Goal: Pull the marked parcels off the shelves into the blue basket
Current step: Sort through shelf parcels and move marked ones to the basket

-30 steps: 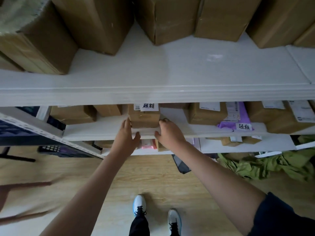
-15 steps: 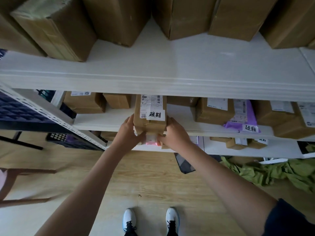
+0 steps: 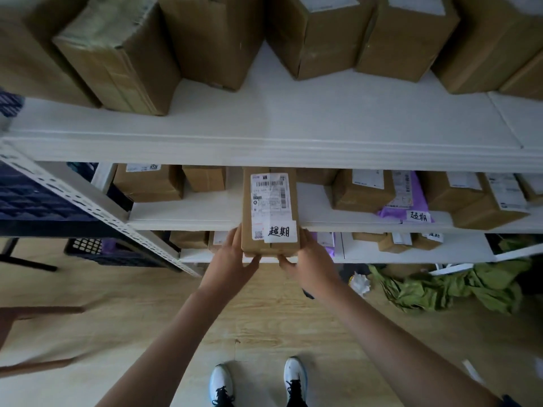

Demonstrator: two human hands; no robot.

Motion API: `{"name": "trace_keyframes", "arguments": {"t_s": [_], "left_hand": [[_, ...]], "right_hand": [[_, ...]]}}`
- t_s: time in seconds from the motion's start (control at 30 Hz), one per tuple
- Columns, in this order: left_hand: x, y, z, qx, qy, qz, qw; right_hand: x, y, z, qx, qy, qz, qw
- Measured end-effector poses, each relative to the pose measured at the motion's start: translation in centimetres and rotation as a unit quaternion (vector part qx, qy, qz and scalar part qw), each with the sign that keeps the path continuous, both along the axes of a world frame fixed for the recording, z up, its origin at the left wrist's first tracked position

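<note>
Wooden floor (image 3: 147,304) lies nearest, with two white shoes (image 3: 255,383) on it. Beyond, the left hand (image 3: 232,259) and right hand (image 3: 311,262) grasp a brown marked parcel (image 3: 270,212) by its near end, fingers (image 3: 235,235) curled along its sides. It sticks out past the front edge of the middle shelf (image 3: 182,214). A purple marked parcel (image 3: 411,201) lies farther right there. Large cartons (image 3: 123,54) stand on the top shelf (image 3: 293,124). A dark basket (image 3: 97,251) sits low at left.

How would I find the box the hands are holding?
Look at the middle white shelf. At its front edge, a long brown box sticks out, held by the left hand and right hand. Only it has a handwritten white tag below a barcode label.
</note>
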State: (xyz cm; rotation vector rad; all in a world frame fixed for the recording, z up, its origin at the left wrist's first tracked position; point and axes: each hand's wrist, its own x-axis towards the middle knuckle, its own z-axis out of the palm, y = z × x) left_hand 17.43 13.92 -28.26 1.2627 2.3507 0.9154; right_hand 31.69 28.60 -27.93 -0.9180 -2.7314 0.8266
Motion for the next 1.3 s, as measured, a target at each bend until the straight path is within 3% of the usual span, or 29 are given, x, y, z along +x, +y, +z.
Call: {"name": "trace_keyframes", "arguments": {"t_s": [0.4,0.77,1.1,1.3], "left_hand": [[7.4,-3.0,4.1,0.014,-0.02,0.036,0.999],[11.4,-5.3,3.9,0.014,-0.012,0.089,0.996],[8.9,-12.8,6.6,0.027,-0.004,0.149,0.989],[6.5,-21.6,7.6,0.013,-0.025,0.207,0.978]], "right_hand": [[6.3,-2.4,4.1,-0.009,0.004,0.017,1.0],[8.5,-2.6,4.6,-0.009,-0.028,0.1,0.995],[3.9,-9.1,8.0,0.019,-0.015,0.153,0.988],[-0.9,-17.0,9.0,-0.021,-0.033,0.22,0.975]]}}
